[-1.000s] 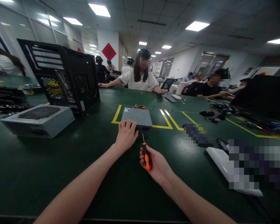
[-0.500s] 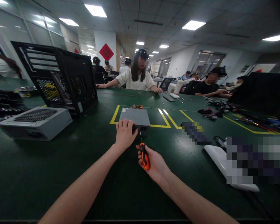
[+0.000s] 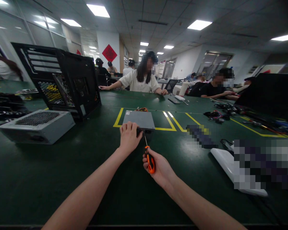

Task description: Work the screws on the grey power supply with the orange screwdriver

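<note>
A grey computer power supply [image 3: 139,120] lies on the green table in front of me, its bundle of coloured wires [image 3: 142,109] at the far side. My left hand [image 3: 129,136] grips its near left edge, fingers bent over the top and thumb by the near face. In my right hand [image 3: 159,164] is an orange and black screwdriver [image 3: 150,160]. Its thin shaft points up and away to the near face of the power supply, close to my left thumb. Where exactly the tip rests is too small to make out.
At the left stand a second power supply [image 3: 42,126] and an open black computer case [image 3: 83,89]. Yellow tape [image 3: 166,129] marks the table. A white device [image 3: 227,166] and tangled cables [image 3: 218,116] lie on the right. Across the table sits a person [image 3: 141,78], arms on it.
The screwdriver handle has turned a little in my right hand and tilts slightly more to the right. My left hand and the power supply have stayed nearly in place.
</note>
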Demonstrator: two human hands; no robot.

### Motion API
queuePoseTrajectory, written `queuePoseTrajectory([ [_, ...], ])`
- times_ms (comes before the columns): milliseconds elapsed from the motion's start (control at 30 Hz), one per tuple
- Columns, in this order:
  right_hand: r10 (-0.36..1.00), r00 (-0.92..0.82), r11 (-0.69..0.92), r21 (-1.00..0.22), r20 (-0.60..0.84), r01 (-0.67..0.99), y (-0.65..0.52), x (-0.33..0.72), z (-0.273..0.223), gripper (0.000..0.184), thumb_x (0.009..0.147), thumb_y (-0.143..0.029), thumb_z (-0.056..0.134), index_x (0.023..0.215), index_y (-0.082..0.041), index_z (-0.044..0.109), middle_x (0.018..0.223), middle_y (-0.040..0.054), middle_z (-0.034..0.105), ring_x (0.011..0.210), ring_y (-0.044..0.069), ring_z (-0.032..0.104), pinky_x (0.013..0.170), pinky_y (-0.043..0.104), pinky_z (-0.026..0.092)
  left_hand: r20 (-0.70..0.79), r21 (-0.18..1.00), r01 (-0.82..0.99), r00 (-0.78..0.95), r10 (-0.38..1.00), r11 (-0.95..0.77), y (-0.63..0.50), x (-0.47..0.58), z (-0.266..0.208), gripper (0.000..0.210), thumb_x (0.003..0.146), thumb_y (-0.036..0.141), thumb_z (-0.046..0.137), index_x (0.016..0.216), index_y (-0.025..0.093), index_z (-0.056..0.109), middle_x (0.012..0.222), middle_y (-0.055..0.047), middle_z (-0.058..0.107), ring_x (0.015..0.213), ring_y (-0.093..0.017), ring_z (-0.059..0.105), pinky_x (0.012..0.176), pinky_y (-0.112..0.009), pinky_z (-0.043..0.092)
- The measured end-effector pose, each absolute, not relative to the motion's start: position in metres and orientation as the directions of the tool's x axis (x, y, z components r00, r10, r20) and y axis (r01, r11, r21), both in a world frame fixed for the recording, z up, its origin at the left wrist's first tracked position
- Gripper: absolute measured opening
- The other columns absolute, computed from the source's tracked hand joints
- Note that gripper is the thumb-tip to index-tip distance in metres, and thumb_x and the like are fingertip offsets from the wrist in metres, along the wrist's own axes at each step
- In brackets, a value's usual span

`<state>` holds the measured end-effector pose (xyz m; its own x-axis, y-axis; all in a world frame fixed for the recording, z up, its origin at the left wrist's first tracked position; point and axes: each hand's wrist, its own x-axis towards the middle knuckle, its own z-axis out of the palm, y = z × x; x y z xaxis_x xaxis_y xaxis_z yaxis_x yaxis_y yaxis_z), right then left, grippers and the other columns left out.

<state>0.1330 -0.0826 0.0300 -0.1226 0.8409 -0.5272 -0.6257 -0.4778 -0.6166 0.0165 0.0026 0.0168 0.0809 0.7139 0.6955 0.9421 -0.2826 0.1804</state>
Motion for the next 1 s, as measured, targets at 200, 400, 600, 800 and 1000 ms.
queuePoseTrajectory([
  [200,0.828,-0.165,-0.520,-0.622,-0.536,-0.585,-0.083,0.135,0.030,0.022,0.087,-0.024,0.041,0.083,-0.009,0.057,0.063,0.0026,0.054,0.049,0.006,0.051,0.042,0.014,0.042,0.699,0.187,0.940,0.076,0.711,-0.284,0.003,0.017,0.016,0.022,0.078,0.035,0.053,0.092,0.018,0.051,0.095,-0.008,0.047,0.093,-0.027,0.041,0.081,-0.041,0.035],
  [400,0.828,-0.173,-0.524,-0.624,-0.534,-0.580,-0.084,0.134,0.033,0.022,0.087,-0.024,0.042,0.082,-0.009,0.057,0.061,0.0024,0.053,0.048,0.006,0.050,0.042,0.014,0.042,0.704,0.203,0.938,0.060,0.707,-0.281,0.003,0.018,0.015,0.021,0.079,0.035,0.053,0.091,0.019,0.050,0.094,-0.008,0.047,0.093,-0.027,0.041,0.082,-0.041,0.035],
  [600,0.828,-0.177,-0.524,-0.621,-0.533,-0.583,-0.084,0.135,0.031,0.022,0.086,-0.025,0.043,0.081,-0.009,0.057,0.061,0.0025,0.054,0.048,0.006,0.049,0.042,0.014,0.041,0.705,0.208,0.937,0.055,0.707,-0.281,0.004,0.018,0.014,0.021,0.079,0.036,0.053,0.091,0.019,0.051,0.095,-0.009,0.047,0.093,-0.027,0.041,0.081,-0.042,0.035],
  [800,0.865,-0.163,-0.458,-0.614,-0.475,-0.643,-0.085,0.141,0.038,0.018,0.083,-0.024,0.047,0.080,-0.010,0.058,0.063,0.0016,0.053,0.047,0.005,0.047,0.040,0.013,0.039,0.721,0.234,0.908,0.078,0.688,-0.348,0.003,0.014,0.011,0.020,0.079,0.031,0.053,0.096,0.019,0.052,0.098,-0.008,0.049,0.096,-0.025,0.042,0.084,-0.040,0.035],
  [1000,0.951,-0.071,-0.250,-0.612,-0.301,-0.750,-0.079,0.163,0.053,0.018,0.082,-0.023,0.044,0.075,-0.012,0.057,0.059,-0.0003,0.051,0.044,0.005,0.043,0.037,0.013,0.034,0.741,0.262,0.870,0.095,0.665,-0.417,-0.009,-0.001,0.007,0.017,0.084,0.027,0.047,0.097,0.022,0.057,0.102,-0.008,0.052,0.099,-0.023,0.045,0.086,-0.040,0.033],
])
